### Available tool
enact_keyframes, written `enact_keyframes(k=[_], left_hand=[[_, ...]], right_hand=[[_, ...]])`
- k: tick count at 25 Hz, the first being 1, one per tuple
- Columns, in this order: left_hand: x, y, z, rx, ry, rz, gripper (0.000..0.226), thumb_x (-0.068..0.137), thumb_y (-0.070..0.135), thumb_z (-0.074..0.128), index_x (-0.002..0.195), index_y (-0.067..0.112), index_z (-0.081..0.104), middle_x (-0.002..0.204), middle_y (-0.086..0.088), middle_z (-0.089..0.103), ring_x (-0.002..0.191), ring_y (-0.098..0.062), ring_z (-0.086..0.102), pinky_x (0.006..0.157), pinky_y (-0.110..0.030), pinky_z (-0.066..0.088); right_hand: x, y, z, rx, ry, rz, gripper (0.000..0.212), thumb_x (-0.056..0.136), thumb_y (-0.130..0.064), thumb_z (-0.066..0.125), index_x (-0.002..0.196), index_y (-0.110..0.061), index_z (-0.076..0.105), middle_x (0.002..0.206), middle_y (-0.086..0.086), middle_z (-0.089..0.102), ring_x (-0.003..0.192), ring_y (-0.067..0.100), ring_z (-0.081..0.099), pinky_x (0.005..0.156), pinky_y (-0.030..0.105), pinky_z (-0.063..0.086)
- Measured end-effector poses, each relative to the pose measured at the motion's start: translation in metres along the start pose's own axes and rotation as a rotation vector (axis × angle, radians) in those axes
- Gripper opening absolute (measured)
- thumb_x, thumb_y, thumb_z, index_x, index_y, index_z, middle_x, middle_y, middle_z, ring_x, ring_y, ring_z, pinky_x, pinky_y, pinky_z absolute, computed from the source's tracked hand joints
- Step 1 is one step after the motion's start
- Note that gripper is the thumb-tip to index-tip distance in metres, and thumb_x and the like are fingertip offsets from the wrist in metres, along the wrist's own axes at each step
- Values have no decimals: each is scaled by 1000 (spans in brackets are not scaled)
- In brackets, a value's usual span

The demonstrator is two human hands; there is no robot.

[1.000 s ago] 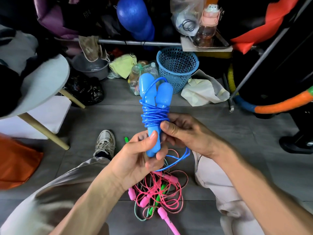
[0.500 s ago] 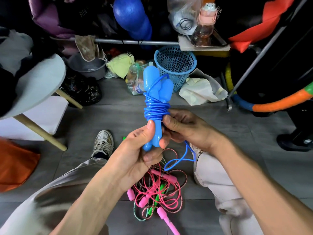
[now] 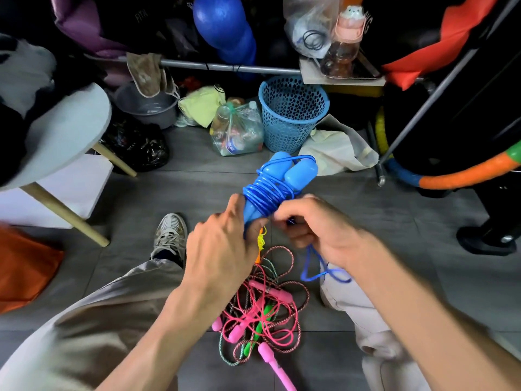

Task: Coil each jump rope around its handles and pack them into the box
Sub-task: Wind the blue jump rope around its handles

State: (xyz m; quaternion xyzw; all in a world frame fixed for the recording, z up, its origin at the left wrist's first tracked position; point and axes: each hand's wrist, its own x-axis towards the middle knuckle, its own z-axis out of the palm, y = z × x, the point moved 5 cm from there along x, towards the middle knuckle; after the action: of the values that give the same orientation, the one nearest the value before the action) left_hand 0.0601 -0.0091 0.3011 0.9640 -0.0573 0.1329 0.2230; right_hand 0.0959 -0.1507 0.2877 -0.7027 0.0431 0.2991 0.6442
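- My left hand [image 3: 222,249] has its grip clamped round the lower ends of the two blue handles [image 3: 284,173], thumb up along their side.
- The handles lie side by side, tilted up and to the right, their rounded tops pointing toward the blue mesh basket [image 3: 293,114].
- The blue rope [image 3: 267,193] is wound in tight turns around the middle of the handles, just above my left thumb.
- My right hand [image 3: 318,230] has its grip curled round the loose end of that rope, right beside the coil; the slack hangs below it in a small loop over my right knee.
- Under both hands, on the grey floor [image 3: 423,210] between my legs, lies a tangle of other jump ropes [image 3: 262,306]: pink handles, a green one, pink and speckled cords, all mixed together.
- My left shoe [image 3: 169,235] rests on the floor to the left of the tangle.
- I cannot see the box.
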Motion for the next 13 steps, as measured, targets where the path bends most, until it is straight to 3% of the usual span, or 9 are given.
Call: enact_keyframes(k=[3, 6, 8, 10, 11, 13], left_hand=[[0, 11, 0, 113, 101, 76, 27, 83, 32, 71, 89, 11, 54, 52, -6, 59, 39, -32, 57, 39, -29, 39], [-2, 13, 8, -85, 11, 65, 23, 88, 33, 63, 86, 13, 52, 57, -2, 55, 50, -31, 57, 45, -33, 39], [3, 4, 13, -480, -191, -82, 29, 88, 41, 58, 80, 13, 54, 59, -2, 53, 54, -23, 54, 52, -35, 41], [2, 3, 12, -1113, -424, -332, 39, 87, 48, 51, 81, 11, 63, 66, -11, 59, 56, -22, 54, 53, -35, 46], [0, 4, 9, -1352, -500, -430, 41, 86, 48, 51, 84, 11, 67, 71, -14, 62, 55, -25, 54, 53, -33, 47], [-7, 8, 5, -1643, -671, -462, 38, 84, 46, 60, 89, 10, 70, 78, -14, 64, 54, -28, 55, 54, -32, 48]], right_hand=[[-7, -5, 10, 241, 35, -1, 24, 82, -40, 69, 73, -21, 57, 59, -4, 45, 41, 3, 28, 39, 17, 17], [-14, -9, 7, 180, 204, -90, 26, 91, -33, 64, 70, -19, 59, 44, -12, 50, 31, -1, 42, 33, 9, 28], [-18, -16, 5, 120, 183, -199, 28, 94, -25, 59, 67, -18, 60, 42, -13, 52, 33, -3, 45, 36, 6, 30], [-19, -22, 5, 199, 62, -288, 35, 95, -17, 52, 62, -15, 61, 41, -10, 52, 32, -2, 44, 36, 6, 31], [-23, -28, 7, 233, -8, -319, 36, 92, -19, 51, 58, -14, 63, 42, -9, 53, 32, -2, 44, 36, 7, 33], [-28, -37, 8, 249, -135, -398, 28, 80, -28, 54, 63, -13, 71, 50, -7, 59, 42, -2, 51, 43, 9, 39]])
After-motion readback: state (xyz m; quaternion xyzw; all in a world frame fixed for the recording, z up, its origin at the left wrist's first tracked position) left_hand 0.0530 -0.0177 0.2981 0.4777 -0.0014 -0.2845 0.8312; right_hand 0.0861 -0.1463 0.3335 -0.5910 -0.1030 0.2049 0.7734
